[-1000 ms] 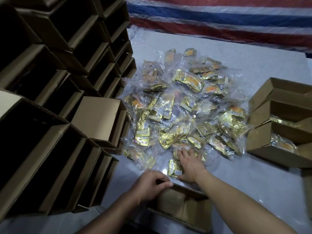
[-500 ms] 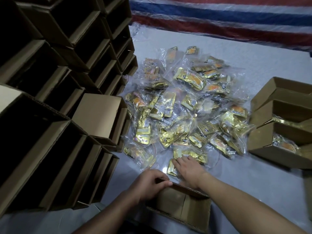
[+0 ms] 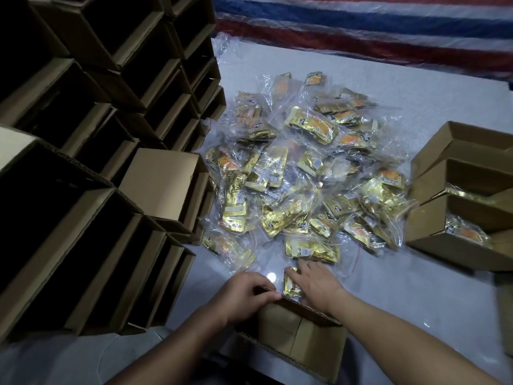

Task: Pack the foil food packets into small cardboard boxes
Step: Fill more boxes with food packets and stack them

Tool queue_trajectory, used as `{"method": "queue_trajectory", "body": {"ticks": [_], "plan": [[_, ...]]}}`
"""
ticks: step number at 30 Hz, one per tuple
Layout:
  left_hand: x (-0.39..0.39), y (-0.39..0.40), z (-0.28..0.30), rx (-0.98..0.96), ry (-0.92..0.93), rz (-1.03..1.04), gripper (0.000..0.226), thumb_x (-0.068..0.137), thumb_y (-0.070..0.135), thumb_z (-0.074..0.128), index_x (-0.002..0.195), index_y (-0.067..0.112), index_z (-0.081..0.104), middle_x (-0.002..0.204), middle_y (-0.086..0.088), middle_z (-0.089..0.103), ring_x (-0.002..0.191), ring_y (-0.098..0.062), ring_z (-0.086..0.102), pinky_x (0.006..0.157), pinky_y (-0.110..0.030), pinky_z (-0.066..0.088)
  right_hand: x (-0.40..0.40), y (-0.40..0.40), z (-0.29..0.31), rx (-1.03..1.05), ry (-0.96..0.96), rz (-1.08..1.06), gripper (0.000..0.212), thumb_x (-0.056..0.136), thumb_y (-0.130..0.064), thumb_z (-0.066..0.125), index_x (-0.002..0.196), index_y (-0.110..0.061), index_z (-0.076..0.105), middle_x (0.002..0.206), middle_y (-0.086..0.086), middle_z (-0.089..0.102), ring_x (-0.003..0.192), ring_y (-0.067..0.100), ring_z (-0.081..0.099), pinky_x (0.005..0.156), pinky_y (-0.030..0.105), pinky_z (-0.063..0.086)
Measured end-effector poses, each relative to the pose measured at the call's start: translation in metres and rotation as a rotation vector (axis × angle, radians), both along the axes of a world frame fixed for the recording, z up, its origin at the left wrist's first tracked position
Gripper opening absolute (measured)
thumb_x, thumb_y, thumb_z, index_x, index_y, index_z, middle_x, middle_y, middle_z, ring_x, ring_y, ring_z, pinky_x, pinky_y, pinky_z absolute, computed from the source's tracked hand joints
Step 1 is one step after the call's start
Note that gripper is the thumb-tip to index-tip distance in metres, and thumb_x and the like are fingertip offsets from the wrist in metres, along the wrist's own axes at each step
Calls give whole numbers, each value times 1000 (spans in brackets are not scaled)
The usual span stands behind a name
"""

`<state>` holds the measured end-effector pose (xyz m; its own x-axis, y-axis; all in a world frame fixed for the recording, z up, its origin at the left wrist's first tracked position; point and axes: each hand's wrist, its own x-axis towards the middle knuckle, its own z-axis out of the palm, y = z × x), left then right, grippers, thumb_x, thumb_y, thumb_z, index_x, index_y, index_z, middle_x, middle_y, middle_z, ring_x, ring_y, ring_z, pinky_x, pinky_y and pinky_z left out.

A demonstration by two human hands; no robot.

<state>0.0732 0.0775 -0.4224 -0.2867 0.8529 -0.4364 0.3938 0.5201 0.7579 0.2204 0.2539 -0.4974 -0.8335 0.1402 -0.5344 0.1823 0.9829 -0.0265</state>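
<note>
Gold foil food packets (image 3: 302,173), each sealed in a clear plastic sleeve, lie in a loose heap across the middle of the pale grey tabletop (image 3: 416,295). Nearest the person, 1 packet (image 3: 291,286) sits apart from the heap, just beyond the far rim of an open small cardboard box (image 3: 291,334) at the near edge. The right hand (image 3: 316,284) lies on top of this packet with its fingers spread and fairly straight, pressing down on it rather than curling round it. Just beyond the fingertips lies another packet (image 3: 312,250), flat and crosswise. The left hand (image 3: 247,294) grips the far left rim of the open box, fingers curled over the corrugated edge.

At the right, 3 shallow cardboard boxes (image 3: 433,232) stand one behind another with their open tops showing; the 2 nearer ones hold sleeved gold packets, and whether the farthest holds any cannot be told. At the left, many empty cardboard boxes (image 3: 91,190) are stacked on their sides in rows, their dark openings facing up and right. 1 of them (image 3: 163,182) shows a plain closed face beside the heap. Behind the tabletop hangs a red, white and blue striped tarpaulin (image 3: 361,23).
</note>
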Motion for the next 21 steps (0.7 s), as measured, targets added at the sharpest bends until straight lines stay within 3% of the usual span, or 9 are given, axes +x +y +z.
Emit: {"method": "queue_trajectory", "body": {"ticks": [5, 9, 12, 14, 17, 19, 21], "plan": [[0, -1, 0, -1, 5, 20, 24, 83, 46, 71, 95, 26, 76, 97, 12, 71, 94, 0, 62, 91, -31, 50, 18, 9, -9, -49, -52, -59, 78, 90, -28, 63, 152, -24, 15, 139, 13, 44, 125, 33, 44, 108, 44, 31], [0, 0, -1, 15, 14, 26, 21, 83, 44, 72, 93, 26, 76, 93, 14, 71, 91, 2, 63, 88, -29, 51, 33, 28, 19, -477, 88, -505, 91, 72, -53, 67, 150, -32, 25, 133, -2, 44, 123, 20, 48, 97, 27, 42], [2, 4, 0, 20, 25, 14, 21, 84, 43, 71, 92, 24, 76, 91, 15, 72, 88, 3, 63, 86, -27, 51, 41, 37, 55, -792, 284, -839, 68, 77, -42, 73, 136, -43, 39, 129, -12, 50, 115, 5, 52, 85, 6, 38], [3, 9, 1, 12, 29, 7, 21, 85, 44, 70, 92, 25, 76, 90, 17, 72, 88, 5, 62, 86, -26, 51, 45, 44, 77, -954, 421, -1040, 62, 88, -26, 75, 136, -44, 41, 132, -14, 48, 116, 5, 50, 91, 12, 40], [6, 19, 4, 3, 31, 15, 15, 85, 47, 69, 86, 33, 75, 88, 19, 71, 86, 5, 62, 82, -26, 52, 50, 48, 112, -1126, 600, -1317, 74, 88, -28, 70, 151, -30, 31, 127, -15, 47, 112, 8, 50, 96, 24, 39], [8, 26, 6, -3, 26, 30, 12, 84, 49, 68, 81, 39, 72, 86, 21, 70, 84, 3, 62, 79, -27, 54, 50, 43, 136, -1198, 695, -1415, 71, 78, -43, 68, 143, -31, 41, 120, -15, 49, 103, 6, 52, 91, 24, 38], [10, 34, 8, 0, 33, 27, 15, 85, 51, 66, 82, 38, 72, 85, 21, 70, 83, 3, 63, 78, -29, 55, 50, 31, 150, -1280, 754, -1400, 64, 68, -43, 70, 128, -30, 52, 121, -7, 61, 95, 5, 63, 83, 23, 48]]}}
